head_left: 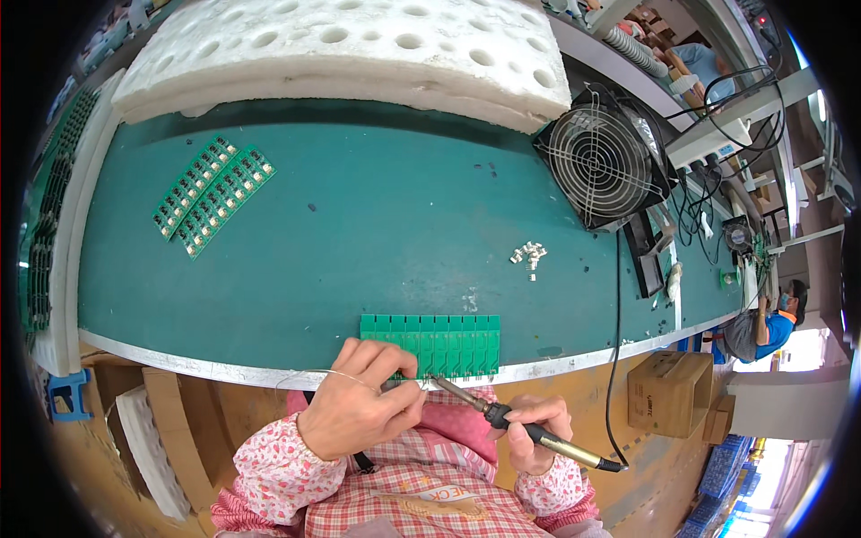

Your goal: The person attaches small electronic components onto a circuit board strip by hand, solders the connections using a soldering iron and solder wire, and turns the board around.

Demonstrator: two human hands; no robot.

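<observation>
A green circuit board panel, divided into several narrow strips, lies at the near edge of the bench and slightly overhangs it. My left hand is closed at the panel's lower left, pinching a thin solder wire that loops back over the wrist. In my right hand is a soldering iron, held like a pen. Its tip points up and left to the panel's near edge, close to my left fingertips. Those fingers cover the panel's lower left corner, and the exact contact point is too small to make out.
Small white connectors lie in a pile right of the panel. Two populated boards rest at the back left. A fan stands at right, the iron's cable hanging nearby. White foam spans the back; a co-worker sits far right.
</observation>
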